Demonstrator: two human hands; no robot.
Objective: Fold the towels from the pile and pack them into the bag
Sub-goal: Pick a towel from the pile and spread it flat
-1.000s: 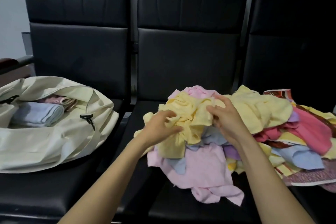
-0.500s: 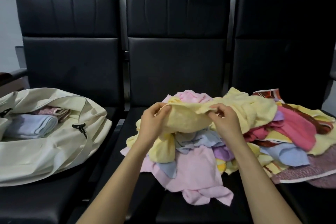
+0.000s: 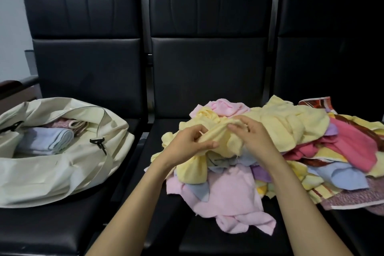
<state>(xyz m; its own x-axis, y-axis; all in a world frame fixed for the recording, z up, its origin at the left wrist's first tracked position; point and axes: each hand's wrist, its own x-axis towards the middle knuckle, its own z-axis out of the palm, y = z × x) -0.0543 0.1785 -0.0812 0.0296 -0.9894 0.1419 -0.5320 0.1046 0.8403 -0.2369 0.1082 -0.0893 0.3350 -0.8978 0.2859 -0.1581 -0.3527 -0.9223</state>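
Note:
A loose pile of towels (image 3: 340, 149) in pink, yellow, blue and purple covers the middle and right seats. On top lies a crumpled pale yellow towel (image 3: 220, 135). My left hand (image 3: 191, 141) grips its bunched left part, and my right hand (image 3: 251, 135) pinches its edge just to the right. A large pink towel (image 3: 230, 195) hangs toward the seat's front. The cream bag (image 3: 52, 174) lies open on the left seat, holding a folded light blue towel (image 3: 45, 141) and a folded pinkish towel (image 3: 68, 124).
Three black padded chairs (image 3: 209, 64) stand in a row against a pale wall. A black buckle (image 3: 97, 141) sits on the bag's strap. A dark armrest (image 3: 12, 87) juts out at the far left.
Both hands have drawn closer together on the yellow towel, bunching it between them where it was stretched out half a second ago. The bag has not moved.

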